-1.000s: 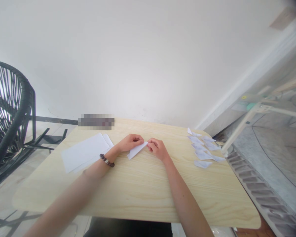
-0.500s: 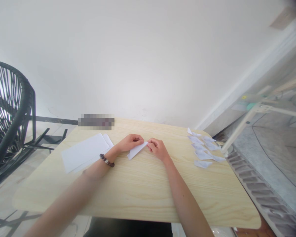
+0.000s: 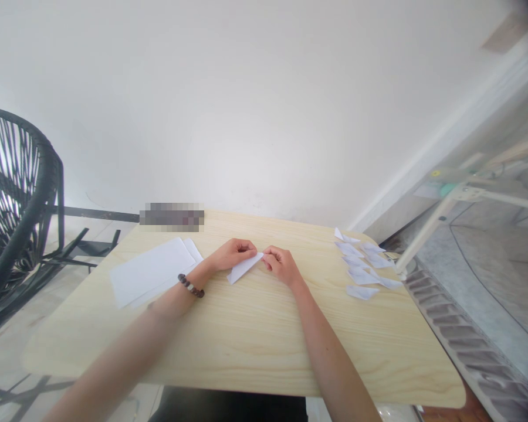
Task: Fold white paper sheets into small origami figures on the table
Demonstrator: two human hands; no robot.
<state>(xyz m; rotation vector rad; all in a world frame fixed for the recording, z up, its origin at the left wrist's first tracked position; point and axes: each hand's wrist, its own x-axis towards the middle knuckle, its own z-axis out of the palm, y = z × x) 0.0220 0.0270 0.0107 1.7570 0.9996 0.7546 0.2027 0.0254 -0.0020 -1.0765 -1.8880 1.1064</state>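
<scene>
A white folded piece of paper [image 3: 244, 269], long and narrowing to a point at its right, lies between my hands over the middle of the table. My left hand [image 3: 234, 254], with a beaded bracelet on its wrist, pinches the upper edge of the paper. At the pointed right end, my right hand [image 3: 280, 264] has its thumb and fingers closed on the tip. Fingers hide part of the fold. To the left lie flat white sheets of paper [image 3: 152, 269], overlapping each other. Several small folded paper pieces [image 3: 361, 292] are spread at the right side.
The light wooden table [image 3: 229, 340] stands against a white wall. A blurred-out dark object [image 3: 171, 218] sits at its back left edge. A black woven chair [image 3: 44, 176] is at the left, and a white metal frame [image 3: 435, 228] rises past the right edge.
</scene>
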